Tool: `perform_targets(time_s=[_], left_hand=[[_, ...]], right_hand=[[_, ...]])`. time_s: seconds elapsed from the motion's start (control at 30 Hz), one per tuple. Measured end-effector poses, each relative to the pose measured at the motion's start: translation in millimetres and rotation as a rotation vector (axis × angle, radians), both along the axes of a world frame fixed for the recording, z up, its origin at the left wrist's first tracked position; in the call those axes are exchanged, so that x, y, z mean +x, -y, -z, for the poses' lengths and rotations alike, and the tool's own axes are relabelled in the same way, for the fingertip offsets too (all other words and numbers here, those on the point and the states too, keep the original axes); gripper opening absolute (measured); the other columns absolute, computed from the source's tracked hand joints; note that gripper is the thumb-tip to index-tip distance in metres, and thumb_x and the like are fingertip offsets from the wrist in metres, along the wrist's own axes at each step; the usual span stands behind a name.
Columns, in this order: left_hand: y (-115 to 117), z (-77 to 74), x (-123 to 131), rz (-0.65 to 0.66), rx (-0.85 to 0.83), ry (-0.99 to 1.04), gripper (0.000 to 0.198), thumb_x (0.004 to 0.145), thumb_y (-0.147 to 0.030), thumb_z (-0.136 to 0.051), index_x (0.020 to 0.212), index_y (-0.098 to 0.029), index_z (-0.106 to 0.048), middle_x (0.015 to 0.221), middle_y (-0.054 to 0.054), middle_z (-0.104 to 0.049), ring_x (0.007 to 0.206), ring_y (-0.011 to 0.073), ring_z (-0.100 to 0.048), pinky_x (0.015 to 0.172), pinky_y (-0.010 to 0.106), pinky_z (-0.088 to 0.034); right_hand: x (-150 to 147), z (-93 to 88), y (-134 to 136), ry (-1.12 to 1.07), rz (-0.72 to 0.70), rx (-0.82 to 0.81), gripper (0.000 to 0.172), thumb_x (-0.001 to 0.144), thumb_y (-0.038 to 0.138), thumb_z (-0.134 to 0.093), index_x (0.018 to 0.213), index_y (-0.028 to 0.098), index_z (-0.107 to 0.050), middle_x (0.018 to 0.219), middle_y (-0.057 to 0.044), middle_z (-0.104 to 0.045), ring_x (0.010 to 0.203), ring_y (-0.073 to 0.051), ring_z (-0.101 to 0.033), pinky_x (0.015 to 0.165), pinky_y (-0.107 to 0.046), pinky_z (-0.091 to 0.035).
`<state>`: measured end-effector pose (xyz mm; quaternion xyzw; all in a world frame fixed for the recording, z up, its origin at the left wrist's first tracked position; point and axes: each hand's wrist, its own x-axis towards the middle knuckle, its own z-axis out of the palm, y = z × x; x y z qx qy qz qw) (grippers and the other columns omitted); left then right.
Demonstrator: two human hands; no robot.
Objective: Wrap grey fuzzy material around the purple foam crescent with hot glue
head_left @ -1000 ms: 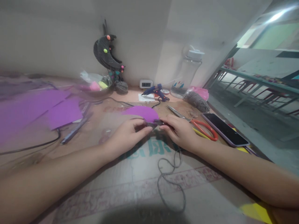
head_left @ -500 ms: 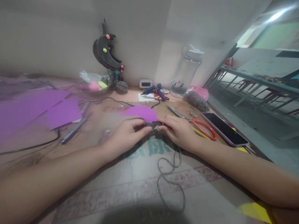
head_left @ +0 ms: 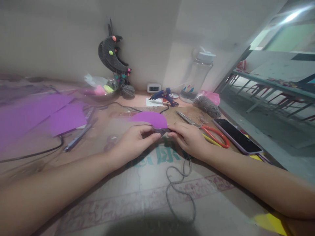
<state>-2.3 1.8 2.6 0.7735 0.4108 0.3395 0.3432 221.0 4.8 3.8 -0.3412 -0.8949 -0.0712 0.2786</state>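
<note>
My left hand [head_left: 135,140] is closed, thumb and fingers pinching the near edge of a piece with a rounded purple surface [head_left: 150,118]. Along that edge runs a dark grey, yarn-like wrapping [head_left: 161,131]. From the other side my right hand [head_left: 189,139] pinches the same edge, its fingertips close to those of the left. A loose grey yarn strand [head_left: 195,209] trails below the right hand and lies in loops on the table. The piece's underside and part of its edge are hidden by my fingers.
Orange-handled scissors [head_left: 216,136] and a phone [head_left: 237,136] lie right. Behind are a blue glue gun [head_left: 162,95], a small clock [head_left: 154,88], a clear bottle [head_left: 197,77] and a grey yarn ball [head_left: 208,106]. Purple sheets [head_left: 66,119] and a pen [head_left: 77,137] lie left; a dark crescent [head_left: 108,55] stands behind.
Almost nothing differs. The dark edge between my fingertips has shifted slightly, while both hands keep their pinch in the same place.
</note>
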Motion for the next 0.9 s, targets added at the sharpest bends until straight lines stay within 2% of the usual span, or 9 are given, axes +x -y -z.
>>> perform_targets(time_s=[0.5,0.9], left_hand=[[-0.3,2.7,0.4,0.017,0.013,0.007,0.027,0.089,-0.037,-0.055,0.07,-0.019,-0.061,0.069,-0.001,-0.059,0.064,0.0134,-0.051,0.058,0.025,-0.038],[2.0,0.8,-0.4,0.025,0.006,0.01,0.026,0.09,-0.034,-0.055,0.071,-0.018,-0.063,0.071,-0.002,-0.06,0.064,0.0126,-0.05,0.057,0.024,-0.036]], right_hand=[[-1.2,-1.7,1.5,-0.001,-0.006,-0.027,0.028,0.099,0.034,-0.043,0.104,0.015,-0.063,0.079,-0.007,-0.064,0.071,-0.017,-0.058,0.063,-0.027,-0.043],[-0.8,1.0,-3.6,-0.008,-0.047,0.042,0.03,0.099,0.033,-0.045,0.101,0.011,-0.065,0.078,-0.007,-0.066,0.068,-0.017,-0.059,0.061,-0.026,-0.043]])
